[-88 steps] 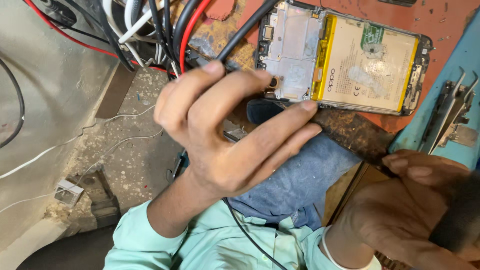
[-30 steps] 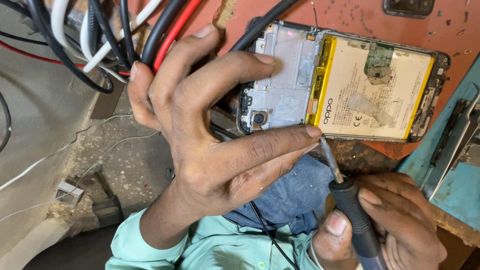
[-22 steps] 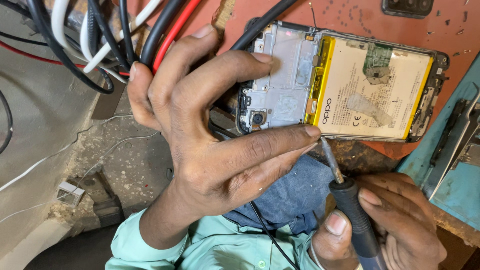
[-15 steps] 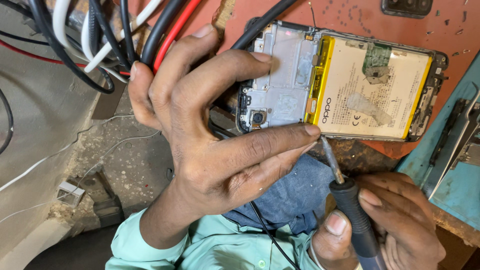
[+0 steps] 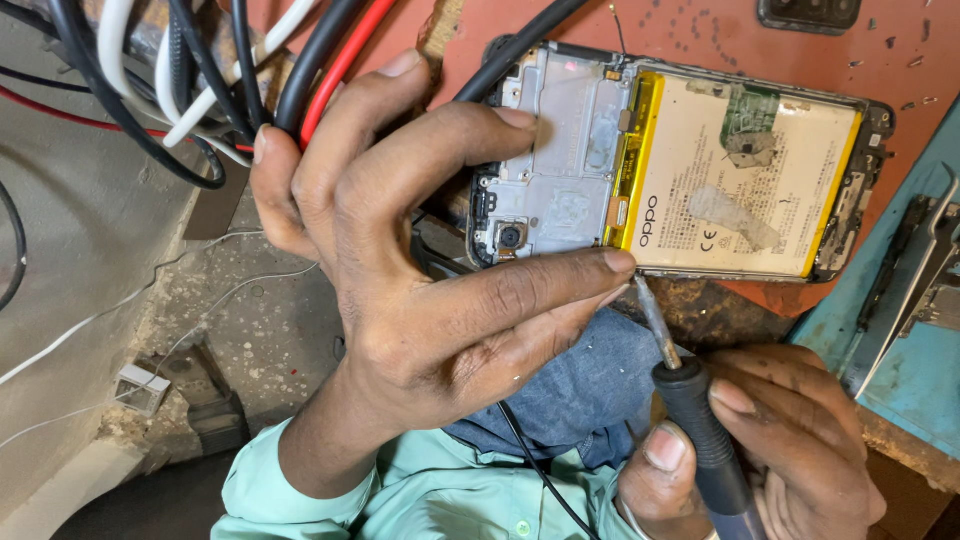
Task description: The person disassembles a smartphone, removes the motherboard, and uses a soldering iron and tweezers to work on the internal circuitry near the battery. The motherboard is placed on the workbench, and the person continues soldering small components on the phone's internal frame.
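An opened phone [image 5: 690,170] with its back cover off lies on a red-orange work surface [image 5: 700,30]; a pale battery with yellow edges and a grey metal shield show. My left hand [image 5: 420,270] grips the phone's camera end, fingers spread over its top and lower edges. My right hand [image 5: 770,450] is closed around a black-handled screwdriver [image 5: 690,410]. Its thin metal tip points up and touches or nearly touches the phone's lower edge beside my left fingertip.
Thick black, white and red cables [image 5: 230,70] hang at the upper left. A blue mat [image 5: 920,360] with a metal tool [image 5: 930,270] lies at the right. A small dark part [image 5: 810,12] sits at the top. Concrete floor [image 5: 90,250] lies at the left.
About three seconds ago my right hand was low and showed no tool; now it holds the screwdriver up at the phone's edge. Over the last second nothing visibly moved.
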